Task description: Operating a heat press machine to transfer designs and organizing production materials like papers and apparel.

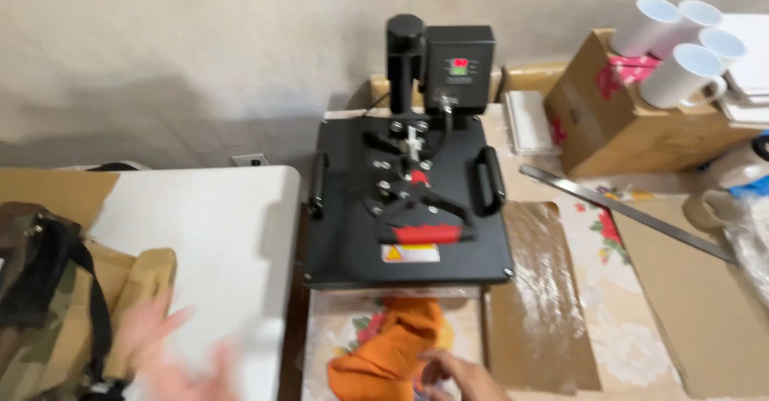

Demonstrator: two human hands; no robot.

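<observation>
Cluttered workbench: black heat press [408, 201] shut on orange cloth [392, 345] spilling out just below it, right hand [456, 377] pinching that cloth, left hand [172, 353] blurred, spread, risking scorched, creased fabric.

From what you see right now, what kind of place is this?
Probably a small print workshop for custom goods: a black heat press stands on the table, blank white mugs sit on a cardboard box, and an orange cloth lies below the press.

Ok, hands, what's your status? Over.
Left hand blurred, open over the white plastic table. Right hand touching the crumpled orange cloth. Black heat press just behind the cloth.
</observation>
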